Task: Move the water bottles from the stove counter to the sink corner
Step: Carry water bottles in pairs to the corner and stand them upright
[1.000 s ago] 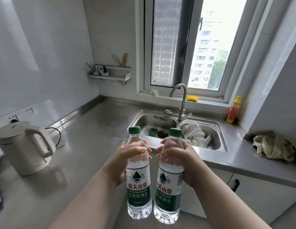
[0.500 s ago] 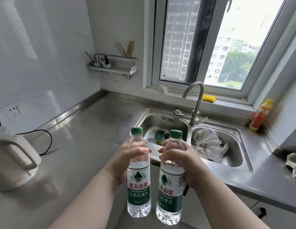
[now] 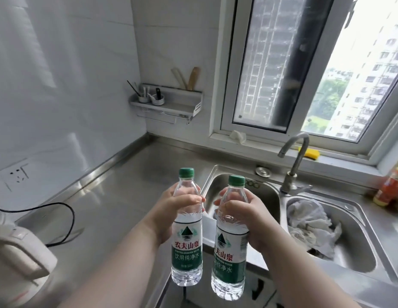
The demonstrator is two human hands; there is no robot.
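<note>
I carry two clear water bottles with green caps and green labels, both upright in the air. My left hand (image 3: pixel 171 210) grips the left bottle (image 3: pixel 187 245) around its shoulder. My right hand (image 3: pixel 244 216) grips the right bottle (image 3: pixel 230 258) the same way. Both bottles hang over the front edge of the steel counter (image 3: pixel 118 196), just left of the double sink (image 3: pixel 349 258). The counter's back corner (image 3: pixel 155 147) lies beyond them, below a wall shelf.
A white kettle (image 3: pixel 18 261) with a black cord stands at the lower left. The tap (image 3: pixel 293 165) rises behind the sink; a white cloth (image 3: pixel 309 225) fills the right basin. An orange bottle (image 3: pixel 391 187) stands at the far right. A yellow sponge (image 3: pixel 309 152) lies on the sill.
The view has moved closer to the sink and counter corner, with the kettle sliding off to the left. Both hands still grip their bottles the same way.
</note>
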